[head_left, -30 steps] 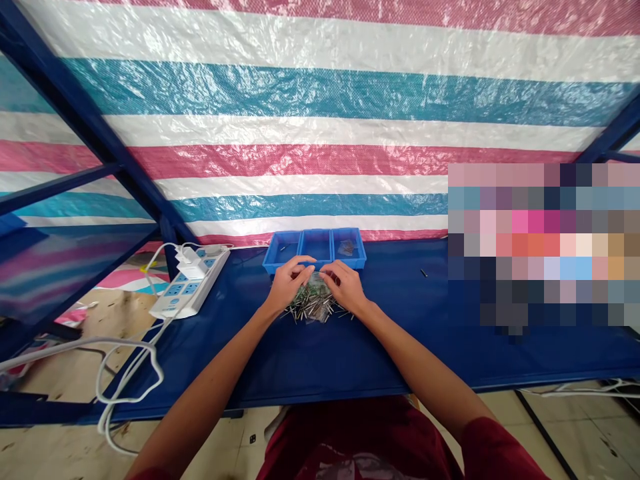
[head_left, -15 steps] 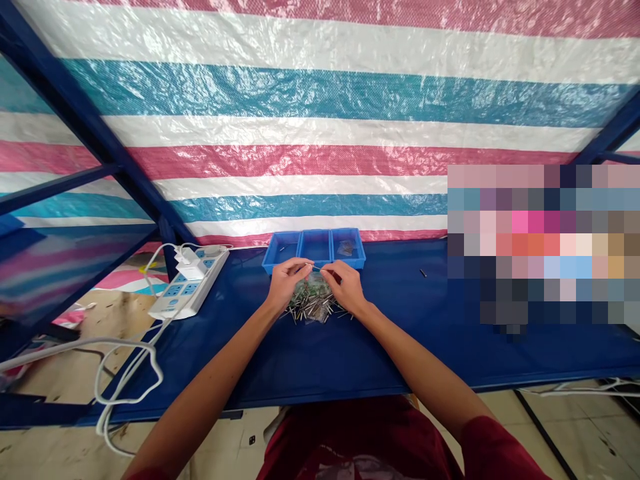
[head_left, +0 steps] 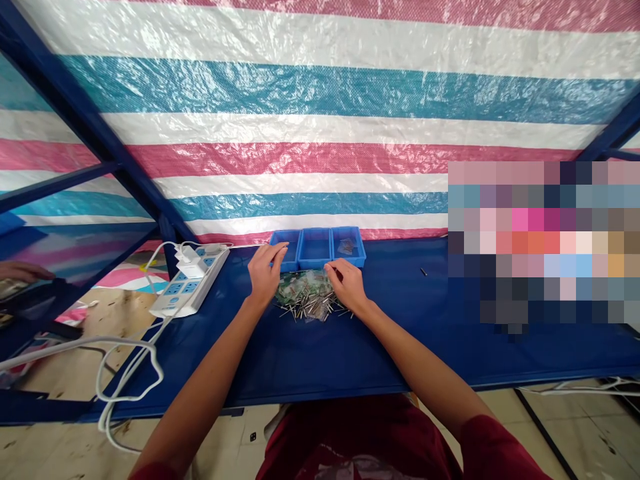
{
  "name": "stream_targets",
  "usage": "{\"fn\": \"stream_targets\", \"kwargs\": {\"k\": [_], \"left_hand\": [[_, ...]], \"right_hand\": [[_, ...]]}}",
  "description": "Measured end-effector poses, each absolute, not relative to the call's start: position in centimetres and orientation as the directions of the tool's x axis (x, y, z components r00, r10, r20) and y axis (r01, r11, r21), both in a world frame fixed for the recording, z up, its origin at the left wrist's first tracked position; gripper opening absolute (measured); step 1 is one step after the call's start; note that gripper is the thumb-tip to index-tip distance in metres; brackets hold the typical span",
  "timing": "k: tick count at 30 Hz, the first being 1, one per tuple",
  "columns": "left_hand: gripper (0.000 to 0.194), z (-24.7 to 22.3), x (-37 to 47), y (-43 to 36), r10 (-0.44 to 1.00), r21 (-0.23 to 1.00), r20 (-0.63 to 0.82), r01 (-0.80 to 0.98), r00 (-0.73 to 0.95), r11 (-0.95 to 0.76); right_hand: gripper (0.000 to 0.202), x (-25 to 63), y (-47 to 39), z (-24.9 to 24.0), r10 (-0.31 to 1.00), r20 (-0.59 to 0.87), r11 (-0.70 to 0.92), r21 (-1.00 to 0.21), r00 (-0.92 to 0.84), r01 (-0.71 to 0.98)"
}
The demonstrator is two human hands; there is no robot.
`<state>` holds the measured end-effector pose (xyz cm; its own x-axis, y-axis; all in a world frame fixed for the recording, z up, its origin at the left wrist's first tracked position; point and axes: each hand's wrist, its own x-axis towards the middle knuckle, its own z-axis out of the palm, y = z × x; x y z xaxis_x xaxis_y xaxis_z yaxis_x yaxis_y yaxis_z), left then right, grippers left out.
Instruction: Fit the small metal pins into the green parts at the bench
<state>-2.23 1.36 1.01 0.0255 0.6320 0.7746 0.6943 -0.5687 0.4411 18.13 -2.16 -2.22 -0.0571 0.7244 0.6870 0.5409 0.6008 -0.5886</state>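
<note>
My left hand [head_left: 265,272] is at the front of the left compartment of a blue three-part tray [head_left: 315,265]. Its thumb and fingertips are pinched together, and a tiny thing seems to show at their tips, too small to name. My right hand [head_left: 346,285] is closed at the right edge of a pile of thin metal pins [head_left: 313,305], below the tray's right compartment. What its fingertips hold, if anything, cannot be made out. Under the pins lies a clear plastic bag [head_left: 287,285] with a greenish look. A small clear packet [head_left: 346,246] sits in the right compartment.
To the left stands a white power strip [head_left: 193,287] with a plugged-in charger [head_left: 190,262] and looped white cables [head_left: 155,373]. One small dark pin [head_left: 423,272] lies on the blue table [head_left: 400,340] at right. A striped tarp [head_left: 320,93] hangs behind.
My left hand has moved left and up, away from my right hand, to the left compartment. A thin pin stretched between both hands before; it no longer shows there. My right hand has hardly moved.
</note>
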Motion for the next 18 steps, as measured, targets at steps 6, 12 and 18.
{"fn": "stream_targets", "kwargs": {"k": [6,12,18], "left_hand": [[0.043,-0.2,-2.9,4.4,0.703,0.356,0.704,0.809,0.096,-0.468],[0.034,-0.1,-3.5,3.3,0.776,0.292,0.526,0.783,0.348,-0.549],[0.027,0.3,-3.3,1.8,0.688,0.163,0.399,0.692,0.606,-0.704]], "right_hand": [[0.033,18.2,-2.1,-2.3,0.737,0.673,0.587,-0.591,-0.064,0.553],[0.034,18.4,-2.0,-2.3,0.745,0.665,0.574,-0.595,-0.058,0.563],[0.034,18.3,-2.0,-2.3,0.740,0.669,0.576,-0.587,-0.059,0.569]]}}
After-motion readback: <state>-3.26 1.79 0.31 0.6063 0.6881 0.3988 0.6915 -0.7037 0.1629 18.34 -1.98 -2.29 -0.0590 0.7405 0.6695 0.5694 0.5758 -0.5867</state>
